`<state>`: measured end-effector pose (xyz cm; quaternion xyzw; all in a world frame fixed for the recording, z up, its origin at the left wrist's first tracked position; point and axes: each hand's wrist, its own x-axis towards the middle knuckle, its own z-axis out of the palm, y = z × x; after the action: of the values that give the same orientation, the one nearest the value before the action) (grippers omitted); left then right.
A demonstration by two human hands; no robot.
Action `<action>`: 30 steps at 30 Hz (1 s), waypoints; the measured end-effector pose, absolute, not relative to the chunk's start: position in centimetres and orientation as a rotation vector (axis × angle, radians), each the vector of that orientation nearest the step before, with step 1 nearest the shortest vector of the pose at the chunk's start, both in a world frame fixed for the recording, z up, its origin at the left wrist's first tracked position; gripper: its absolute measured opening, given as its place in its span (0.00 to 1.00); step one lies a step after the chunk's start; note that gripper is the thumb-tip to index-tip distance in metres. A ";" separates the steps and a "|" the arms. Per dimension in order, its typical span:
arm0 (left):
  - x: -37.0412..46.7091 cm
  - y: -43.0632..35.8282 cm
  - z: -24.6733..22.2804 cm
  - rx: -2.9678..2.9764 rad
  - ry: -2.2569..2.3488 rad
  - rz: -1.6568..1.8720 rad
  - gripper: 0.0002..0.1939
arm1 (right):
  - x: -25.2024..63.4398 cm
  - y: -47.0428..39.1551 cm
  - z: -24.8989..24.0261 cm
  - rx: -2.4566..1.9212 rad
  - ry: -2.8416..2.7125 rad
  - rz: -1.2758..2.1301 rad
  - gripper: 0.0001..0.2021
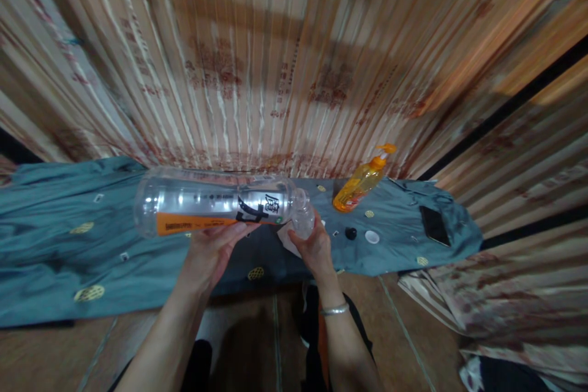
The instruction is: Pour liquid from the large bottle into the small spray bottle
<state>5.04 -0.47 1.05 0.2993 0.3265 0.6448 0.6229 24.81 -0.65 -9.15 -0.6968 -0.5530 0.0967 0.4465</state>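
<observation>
A large clear plastic bottle with a silver and orange label lies sideways in the air, its neck pointing right. My left hand grips it from below, near the label's middle. In my right hand is a small clear container, tilted, its upper end against the big bottle's mouth. Something pale, perhaps paper or cloth, shows under the right fingers. Whether any liquid passes between the two cannot be made out.
On the teal cloth stand an orange pump bottle, a small black cap, a white round lid and a black phone at the right. A patterned curtain hangs behind.
</observation>
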 end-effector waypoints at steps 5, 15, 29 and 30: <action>5.1 -0.4 0.6 0.681 0.722 1.498 0.13 | 24.9 -0.6 -9.3 -1.705 -1.380 0.232 0.33; 5.1 -0.5 1.0 0.693 0.712 1.503 0.19 | 24.8 -0.7 -8.7 -1.702 -1.360 0.282 0.32; 5.3 -0.1 -0.1 0.610 0.676 1.444 0.10 | 22.8 -0.6 -10.3 -1.556 -1.545 0.165 0.35; 5.2 -0.1 -0.2 0.597 0.663 1.441 0.10 | 22.9 -0.5 -10.3 -1.566 -1.519 0.180 0.35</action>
<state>5.25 -0.05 -0.19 0.2638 0.2934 0.6373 0.6620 22.94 -0.54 -10.30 -0.6358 -0.6166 0.0732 0.4585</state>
